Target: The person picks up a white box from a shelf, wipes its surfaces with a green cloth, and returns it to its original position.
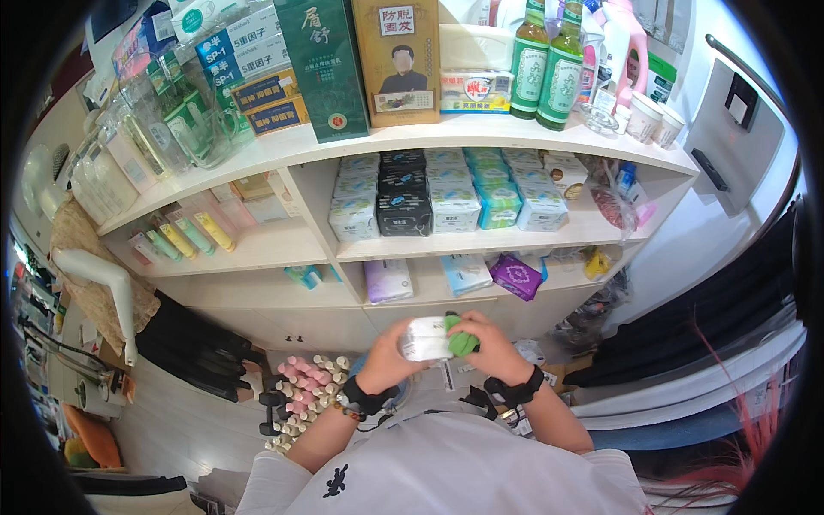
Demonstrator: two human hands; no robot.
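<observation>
My left hand [385,358] grips a small white plastic-wrapped pack [427,340] by its left end. A green cloth [460,340], bunched and with a dark edge, is in my right hand [497,351] and presses against the pack's right end. Both hands are in front of my chest, with the low shelf beyond them. On that shelf lie a white-and-purple pack [388,280], a blue-and-white pack [466,275] and a purple pack [517,277]. Rows of wrapped packs fill the shelf above, including black ones [404,211].
Boxes and green glass bottles [561,77] crowd the top shelf [412,136]. A dressed mannequin [106,257] stands at left. Pink and cream bottles [306,386] and a dumbbell [270,415] are on the floor. Dark clothes [708,309] hang at right.
</observation>
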